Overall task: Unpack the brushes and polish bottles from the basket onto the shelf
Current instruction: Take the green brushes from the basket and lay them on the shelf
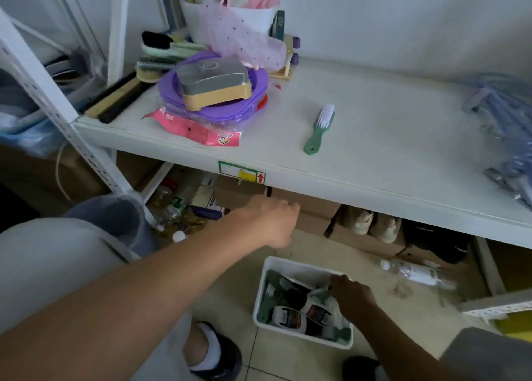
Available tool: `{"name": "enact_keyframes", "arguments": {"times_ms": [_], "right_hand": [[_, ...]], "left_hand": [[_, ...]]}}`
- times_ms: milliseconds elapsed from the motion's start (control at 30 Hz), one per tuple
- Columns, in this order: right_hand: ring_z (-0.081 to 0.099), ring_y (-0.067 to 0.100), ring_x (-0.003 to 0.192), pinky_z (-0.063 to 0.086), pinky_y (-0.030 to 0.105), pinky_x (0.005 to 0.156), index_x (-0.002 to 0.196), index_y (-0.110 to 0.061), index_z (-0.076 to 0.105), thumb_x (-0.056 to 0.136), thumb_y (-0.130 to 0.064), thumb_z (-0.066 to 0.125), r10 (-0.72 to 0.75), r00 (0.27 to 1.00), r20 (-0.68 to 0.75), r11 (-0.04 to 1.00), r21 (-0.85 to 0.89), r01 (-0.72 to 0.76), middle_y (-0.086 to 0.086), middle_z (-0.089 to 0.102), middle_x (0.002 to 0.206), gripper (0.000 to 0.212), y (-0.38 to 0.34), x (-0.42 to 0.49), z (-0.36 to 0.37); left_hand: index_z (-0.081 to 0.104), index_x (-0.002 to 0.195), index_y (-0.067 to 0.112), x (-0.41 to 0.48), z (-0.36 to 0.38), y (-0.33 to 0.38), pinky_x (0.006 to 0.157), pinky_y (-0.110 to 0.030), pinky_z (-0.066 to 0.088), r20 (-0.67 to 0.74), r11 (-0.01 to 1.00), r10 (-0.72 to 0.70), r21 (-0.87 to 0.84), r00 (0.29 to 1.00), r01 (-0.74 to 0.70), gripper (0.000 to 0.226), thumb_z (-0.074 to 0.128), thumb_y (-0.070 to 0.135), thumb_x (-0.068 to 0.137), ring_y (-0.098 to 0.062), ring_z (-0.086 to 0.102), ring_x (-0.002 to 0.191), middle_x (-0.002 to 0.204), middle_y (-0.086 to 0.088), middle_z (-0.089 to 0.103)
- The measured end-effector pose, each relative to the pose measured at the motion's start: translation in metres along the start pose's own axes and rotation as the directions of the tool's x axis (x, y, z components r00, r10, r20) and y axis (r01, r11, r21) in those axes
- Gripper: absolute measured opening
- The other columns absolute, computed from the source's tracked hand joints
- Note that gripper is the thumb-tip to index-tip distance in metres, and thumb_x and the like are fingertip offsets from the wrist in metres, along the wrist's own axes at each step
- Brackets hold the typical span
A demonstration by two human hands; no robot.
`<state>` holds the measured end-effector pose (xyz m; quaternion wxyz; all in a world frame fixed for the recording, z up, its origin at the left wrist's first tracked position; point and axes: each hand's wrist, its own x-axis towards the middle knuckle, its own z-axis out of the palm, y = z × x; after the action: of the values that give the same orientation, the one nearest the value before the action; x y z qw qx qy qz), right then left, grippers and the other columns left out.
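lying diagonally, green brush [319, 130] bristles-up

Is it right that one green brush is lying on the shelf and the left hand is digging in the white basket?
Not quite. In the head view, the right hand is the one in the white basket; the left hand hangs in the air below the shelf. The green brush does lie on the shelf.

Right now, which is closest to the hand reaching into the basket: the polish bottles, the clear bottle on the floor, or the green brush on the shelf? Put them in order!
From the right hand:
1. Polish bottles, in the basket beside the hand.
2. Clear bottle, lying on the floor to the right.
3. Green brush, up on the shelf.
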<state>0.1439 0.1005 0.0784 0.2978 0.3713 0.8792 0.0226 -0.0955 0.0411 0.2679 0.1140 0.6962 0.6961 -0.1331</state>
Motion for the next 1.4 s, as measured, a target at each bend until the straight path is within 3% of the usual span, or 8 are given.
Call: {"name": "enact_keyframes", "arguments": {"times_ms": [333,533,667,833,967,1133,1267,1400], "right_hand": [[0.064,0.017,0.107,0.052,0.031,0.085,0.115,-0.021,0.060,0.096,-0.018,0.047,-0.001,0.997,-0.082,0.985,0.170,0.015,-0.002,0.063,0.118,0.023,-0.007,0.011,-0.009],[0.065,0.024,0.093,0.042,0.029,0.065,0.108,-0.023,0.058,0.089,-0.010,0.055,-0.185,0.968,-0.170,0.969,0.132,0.209,0.001,0.065,0.105,0.023,-0.013,-0.014,-0.112],[0.067,0.011,0.082,0.055,0.028,0.068,0.107,-0.031,0.061,0.093,-0.012,0.057,-0.218,0.894,-0.393,0.913,0.241,0.329,-0.009,0.067,0.093,0.024,0.020,-0.063,-0.197],[0.068,0.007,0.062,0.051,0.016,0.060,0.096,-0.032,0.065,0.096,-0.020,0.059,0.108,0.698,-0.708,0.570,0.620,0.540,-0.011,0.072,0.073,0.013,0.087,-0.118,-0.276],[0.073,0.012,0.069,0.058,0.022,0.067,0.103,-0.024,0.071,0.096,-0.017,0.063,0.368,0.530,-0.764,0.399,0.644,0.653,-0.005,0.076,0.078,0.013,0.118,-0.106,-0.303],[0.070,0.020,0.068,0.056,0.035,0.064,0.100,-0.021,0.075,0.091,-0.019,0.064,0.262,0.397,-0.879,0.832,0.415,0.368,-0.001,0.076,0.078,0.014,0.111,-0.062,-0.304],[0.068,0.030,0.079,0.055,0.035,0.065,0.102,-0.022,0.071,0.097,-0.024,0.053,0.130,0.555,-0.822,0.943,0.275,0.187,0.004,0.075,0.092,0.019,0.094,-0.027,-0.284],[0.065,0.024,0.081,0.056,0.036,0.066,0.102,-0.026,0.069,0.096,-0.032,0.052,0.079,0.673,-0.736,0.938,0.283,0.199,0.001,0.069,0.092,0.018,0.076,-0.011,-0.263]], "left_hand": [[0.043,0.142,0.010,0.003,0.004,0.001,0.070,-0.036,0.050,0.225,0.994,0.064,0.073,0.972,-0.082,0.048,0.053,0.029,0.100,-0.023,0.061,0.095,0.116,-0.007,0.062],[0.055,0.118,0.013,-0.009,-0.022,-0.003,0.070,-0.036,0.042,-0.103,0.997,0.078,-0.012,0.992,-0.079,0.030,0.052,0.035,0.098,-0.027,0.060,0.102,0.113,-0.006,0.059],[0.054,0.095,0.017,-0.024,-0.043,-0.012,0.072,-0.036,0.045,-0.349,0.984,0.004,-0.166,0.937,-0.066,0.009,0.052,0.025,0.091,-0.025,0.060,0.098,0.105,-0.001,0.060],[0.058,0.101,0.023,-0.039,-0.067,-0.025,0.066,-0.037,0.052,-0.659,0.949,-0.149,-0.305,0.737,-0.082,0.009,0.056,0.020,0.092,-0.012,0.057,0.078,0.096,0.008,0.061],[0.057,0.119,0.021,-0.036,-0.070,-0.031,0.070,-0.034,0.056,-0.720,0.945,-0.175,-0.315,0.671,-0.091,0.024,0.057,0.021,0.095,-0.010,0.061,0.091,0.111,0.008,0.061],[0.049,0.134,0.020,-0.018,-0.059,-0.026,0.067,-0.024,0.050,-0.678,0.975,-0.083,-0.207,0.730,-0.082,0.038,0.055,0.025,0.096,-0.009,0.055,0.096,0.129,0.006,0.050],[0.046,0.135,0.023,-0.009,-0.049,-0.022,0.064,-0.016,0.043,-0.643,0.974,-0.042,-0.196,0.765,-0.111,0.042,0.058,0.025,0.094,-0.007,0.055,0.096,0.130,0.007,0.047],[0.045,0.133,0.023,-0.011,-0.045,-0.026,0.065,-0.030,0.057,-0.653,0.975,-0.028,-0.184,0.757,-0.123,0.041,0.057,0.025,0.093,-0.008,0.055,0.093,0.128,0.007,0.045]]}}
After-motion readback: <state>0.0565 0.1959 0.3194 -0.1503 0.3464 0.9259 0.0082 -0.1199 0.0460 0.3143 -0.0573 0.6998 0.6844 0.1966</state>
